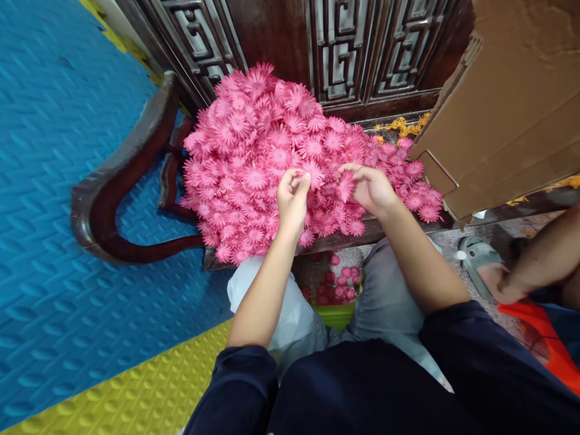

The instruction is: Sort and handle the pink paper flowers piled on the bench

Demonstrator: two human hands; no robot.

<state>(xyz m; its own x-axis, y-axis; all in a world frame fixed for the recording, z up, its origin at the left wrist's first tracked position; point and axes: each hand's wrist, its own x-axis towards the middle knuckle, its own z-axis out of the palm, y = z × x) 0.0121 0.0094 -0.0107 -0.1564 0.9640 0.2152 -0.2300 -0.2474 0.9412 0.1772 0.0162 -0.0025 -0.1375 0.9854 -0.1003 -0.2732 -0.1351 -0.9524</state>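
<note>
A large heap of pink artificial flower heads (pixel 244 145) lies on a dark wooden bench (pixel 324 243). Over the front of the heap, my left hand (pixel 293 202) is closed in a pinch, thumb against fingers, on a pink flower (pixel 312 174) whose petals spread toward the right. My right hand (pixel 369 188) is a short way to the right, its fingers bent around another pink flower (pixel 345 186). The two hands are apart, and the pile is right behind and below them.
A curved wooden armrest (pixel 102 211) stands at the left, above blue matting (pixel 49 181). A cardboard box (pixel 507 115) rises at the right, with yellow-orange pieces (pixel 401 125) beside it. More flowers (pixel 339 284) lie below, between my knees. Another person's arm (pixel 548 254) and shoe (pixel 481 266) show at the right.
</note>
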